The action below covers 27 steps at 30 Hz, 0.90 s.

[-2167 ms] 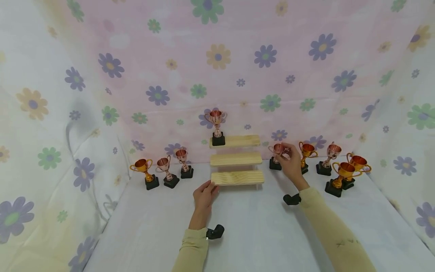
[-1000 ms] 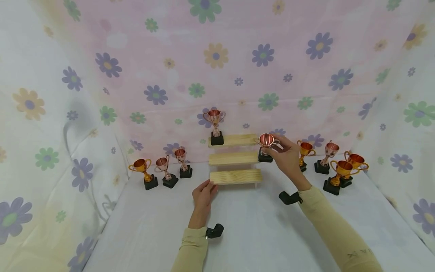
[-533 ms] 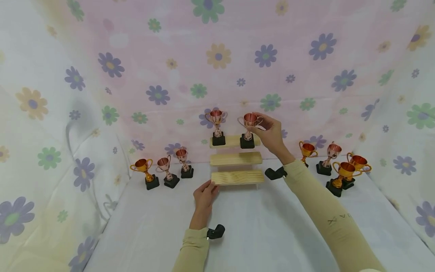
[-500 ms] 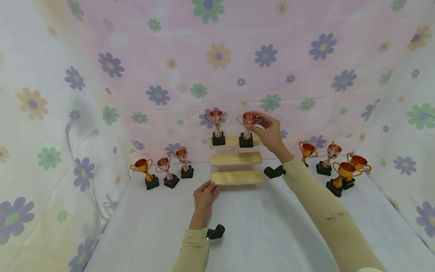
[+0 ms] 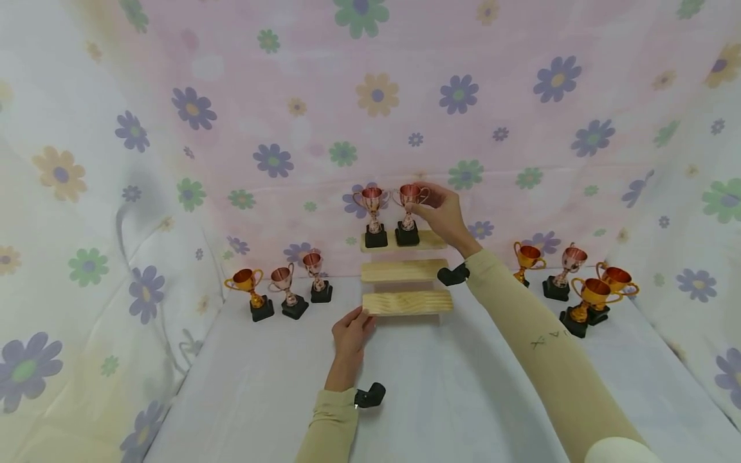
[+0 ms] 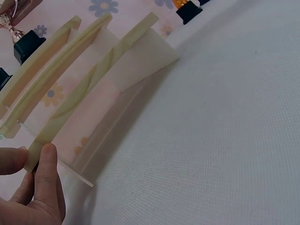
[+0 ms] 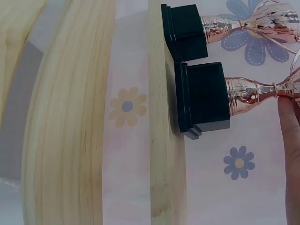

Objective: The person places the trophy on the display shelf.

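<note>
A three-tier stand with wooden shelves [image 5: 405, 302] is at the middle back of the table. My right hand [image 5: 442, 212] holds a rose-gold trophy cup [image 5: 408, 215] by its bowl, upright, its black base at the top shelf [image 5: 431, 240]. Just left of it on that shelf stands another rose-gold trophy cup [image 5: 374, 212]; in the right wrist view the two black bases nearly meet. My left hand [image 5: 350, 334] pinches the left end of the lowest shelf, thumb [image 6: 13, 160] on one face and fingers [image 6: 46, 176] on the other.
Left of the stand are a gold trophy [image 5: 250, 292] and two rose-gold trophies [image 5: 287, 292]. At right stand another rose-gold trophy [image 5: 564, 270] and several gold ones [image 5: 590, 299]. A flowered cloth [image 5: 405, 96] hangs behind the stand.
My right hand has lifted the rose-gold trophy from the table right of the stand and brought it left to the top shelf, beside the other. My left hand stays at the lowest shelf.
</note>
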Available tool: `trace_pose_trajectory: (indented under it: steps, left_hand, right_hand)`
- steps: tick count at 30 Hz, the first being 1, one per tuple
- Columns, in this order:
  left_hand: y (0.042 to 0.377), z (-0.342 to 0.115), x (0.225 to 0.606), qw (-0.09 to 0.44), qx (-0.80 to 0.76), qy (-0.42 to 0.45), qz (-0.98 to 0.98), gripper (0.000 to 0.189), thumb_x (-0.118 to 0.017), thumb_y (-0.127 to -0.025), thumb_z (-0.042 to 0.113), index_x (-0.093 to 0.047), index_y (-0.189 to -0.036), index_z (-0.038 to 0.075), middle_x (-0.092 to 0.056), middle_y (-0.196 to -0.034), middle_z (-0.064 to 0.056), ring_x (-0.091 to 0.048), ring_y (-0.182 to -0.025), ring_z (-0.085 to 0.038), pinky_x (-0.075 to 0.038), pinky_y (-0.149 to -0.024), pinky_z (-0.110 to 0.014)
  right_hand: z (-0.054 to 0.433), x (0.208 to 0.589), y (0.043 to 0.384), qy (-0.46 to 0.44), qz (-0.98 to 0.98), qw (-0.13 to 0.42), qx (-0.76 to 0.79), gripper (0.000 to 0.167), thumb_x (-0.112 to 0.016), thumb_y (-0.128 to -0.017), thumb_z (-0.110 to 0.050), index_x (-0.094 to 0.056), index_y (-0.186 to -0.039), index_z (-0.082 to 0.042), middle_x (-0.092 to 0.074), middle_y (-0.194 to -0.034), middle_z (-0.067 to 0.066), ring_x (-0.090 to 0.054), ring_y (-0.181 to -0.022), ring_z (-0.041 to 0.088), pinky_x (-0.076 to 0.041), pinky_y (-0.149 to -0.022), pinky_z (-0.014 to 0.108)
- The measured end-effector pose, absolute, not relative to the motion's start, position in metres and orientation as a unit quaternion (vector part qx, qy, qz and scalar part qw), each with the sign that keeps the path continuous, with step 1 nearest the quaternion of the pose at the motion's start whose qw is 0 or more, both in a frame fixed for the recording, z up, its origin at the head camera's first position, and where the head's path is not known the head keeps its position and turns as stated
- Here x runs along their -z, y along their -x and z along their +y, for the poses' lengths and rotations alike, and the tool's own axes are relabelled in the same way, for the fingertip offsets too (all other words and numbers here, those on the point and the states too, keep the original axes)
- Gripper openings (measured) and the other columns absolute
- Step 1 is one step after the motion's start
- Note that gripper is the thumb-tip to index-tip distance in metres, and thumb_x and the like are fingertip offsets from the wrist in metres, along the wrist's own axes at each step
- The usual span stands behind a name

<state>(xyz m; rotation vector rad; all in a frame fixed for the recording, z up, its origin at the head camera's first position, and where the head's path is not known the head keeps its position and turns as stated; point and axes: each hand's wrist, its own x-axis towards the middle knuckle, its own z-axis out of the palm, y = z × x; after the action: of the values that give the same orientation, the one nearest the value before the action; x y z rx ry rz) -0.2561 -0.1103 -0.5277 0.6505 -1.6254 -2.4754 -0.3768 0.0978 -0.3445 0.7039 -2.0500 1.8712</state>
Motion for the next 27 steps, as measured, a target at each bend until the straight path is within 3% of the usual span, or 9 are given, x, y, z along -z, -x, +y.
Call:
trace_pose_trajectory:
  steps: [9,18,27]
  left_hand:
    - [0.255,-0.11,0.53,0.058,0.824,-0.199,-0.527,0.038,-0.057,-0.101,-0.003,-0.052,-0.135,-0.018,-0.053,-0.134,-0.034,-0.068,-0.1,-0.022,-0.059,-0.097,-0.035]
    - [0.253,-0.111,0.528,0.057,0.822,-0.199,-0.53,0.038,-0.058,-0.101,-0.002,-0.052,-0.136,-0.018,-0.054,-0.133,-0.033,-0.068,-0.099,-0.02,-0.059,-0.098,-0.036]
    - [0.254,-0.112,0.528,0.054,0.817,-0.209,-0.535,0.038,-0.059,-0.101,0.0,-0.054,-0.135,-0.015,-0.055,-0.134,-0.032,-0.068,-0.1,-0.021,-0.059,-0.096,-0.033]
  right_hand:
    - [0.092,0.355,0.396,-0.232,-0.718,0.125,-0.644,0.046,-0.074,-0.09,0.0,-0.06,-0.134,0.006,-0.065,-0.118,0.025,-0.065,-0.096,0.015,-0.057,-0.084,0.021]
    - [0.089,0.371,0.41,-0.226,-0.721,0.143,-0.64,0.044,-0.077,-0.091,-0.007,-0.063,-0.132,0.0,-0.067,-0.115,0.017,-0.065,-0.098,0.015,-0.057,-0.09,0.024]
    - [0.086,0.379,0.411,-0.217,-0.71,0.147,-0.654,0.041,-0.076,-0.09,-0.005,-0.063,-0.128,0.001,-0.068,-0.113,0.012,-0.064,-0.101,0.013,-0.058,-0.093,0.027]
